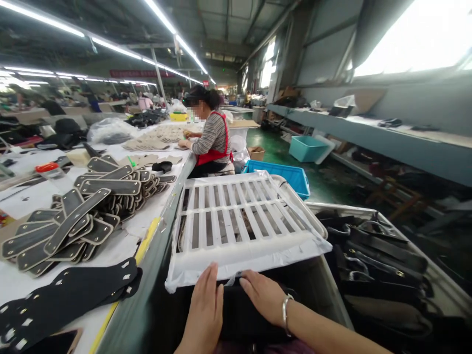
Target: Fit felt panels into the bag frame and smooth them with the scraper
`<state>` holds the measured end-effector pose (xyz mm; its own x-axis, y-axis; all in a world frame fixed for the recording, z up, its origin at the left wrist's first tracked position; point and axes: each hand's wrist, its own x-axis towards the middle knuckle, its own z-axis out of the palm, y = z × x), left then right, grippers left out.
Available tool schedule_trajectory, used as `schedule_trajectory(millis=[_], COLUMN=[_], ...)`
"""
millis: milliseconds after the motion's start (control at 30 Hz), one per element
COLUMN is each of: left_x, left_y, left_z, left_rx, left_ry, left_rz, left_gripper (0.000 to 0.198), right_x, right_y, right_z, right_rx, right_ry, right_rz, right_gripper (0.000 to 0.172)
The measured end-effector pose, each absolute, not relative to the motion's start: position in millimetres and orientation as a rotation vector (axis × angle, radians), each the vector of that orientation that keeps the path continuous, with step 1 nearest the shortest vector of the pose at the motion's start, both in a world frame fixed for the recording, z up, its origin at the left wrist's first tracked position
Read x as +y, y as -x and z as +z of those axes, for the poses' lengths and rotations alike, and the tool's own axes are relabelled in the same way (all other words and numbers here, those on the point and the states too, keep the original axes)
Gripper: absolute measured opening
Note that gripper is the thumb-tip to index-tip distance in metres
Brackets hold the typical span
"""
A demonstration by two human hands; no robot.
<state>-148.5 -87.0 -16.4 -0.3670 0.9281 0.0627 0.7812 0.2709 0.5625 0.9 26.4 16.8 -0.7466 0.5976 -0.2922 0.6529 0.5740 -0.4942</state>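
Note:
My left hand (205, 309) is open, its fingers stretched out and close together. Its fingertips reach the near edge of a white slatted rack (236, 250), which looks wrapped in plastic film. My right hand (264, 298), with a silver bangle on the wrist, lies fairly flat with slightly bent fingers. By its fingertips are a small dark piece and a bit of clear film (231, 280); whether the fingers touch these I cannot tell. Between and below both hands is a black item (238, 314), its shape lost in shadow.
At left, a white-topped table (127, 233) bears a heap of dark straps with pale edges (79, 211) and black pieces with holes (70, 290). A co-worker (212, 137) sits ahead. To the right stand a bin of black goods (383, 265) and a blue crate (295, 179).

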Motion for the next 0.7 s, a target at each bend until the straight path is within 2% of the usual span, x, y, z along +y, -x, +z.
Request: schedule_trajectory(millis=[100, 200, 267, 333, 400, 467, 533, 600, 700], left_x=[-57.9, -49.2, -50.4, -50.9, -48.2, -43.7, -39.9, -37.8, -35.3], left_y=[130.1, 122.9, 119.6, 110.9, 95.6, 78.1, 64.9, 59.3, 62.2], left_z=[-8.3, -5.2, -4.0, -3.2, -3.1, -2.9, -0.7, 3.9, 11.3], left_rx=[2.244, 2.235, 2.157, 1.99, 1.839, 1.804, 1.833, 1.833, 1.817], left_ry=[-1.891, -1.925, -1.962, -2.002, -2.008, -1.99, -1.978, -1.974, -1.938], left_rz=[0.438, 0.293, 0.277, 0.211, 0.132, 0.093, 0.105, 0.14, 0.23], left_gripper=[0.044, 0.048, 0.059, 0.08, 0.1, 0.11, 0.11, 0.109, 0.107], right_x=[47.6, 83.8, 97.1, 92.4, 72.5, 47.3, 26.5, 14.2, 8.7], right_y=[-14.5, -65.0, -106.7, -136.6, -145.4, -137.4, -125.2, -120.5, -132.9], right_z=[27.2, 32.1, 23.1, 2.6, -23.0, -44.2, -55.3, -56.4, -50.3], right_rx=[2.804, 2.74, 2.556, 2.259, 2.002, 1.821, 1.479, 1.115, 0.784], right_ry=[-1.025, -1.288, -1.481, -1.647, -1.701, -1.635, -1.418, -1.126, -0.867], right_rz=[-1.033, -1.332, -1.49, -1.695, -1.882, -2.129, -2.591, -2.965, -3.21], right_gripper=[0.037, 0.038, 0.034, 0.036, 0.048, 0.064, 0.071, 0.067, 0.054])
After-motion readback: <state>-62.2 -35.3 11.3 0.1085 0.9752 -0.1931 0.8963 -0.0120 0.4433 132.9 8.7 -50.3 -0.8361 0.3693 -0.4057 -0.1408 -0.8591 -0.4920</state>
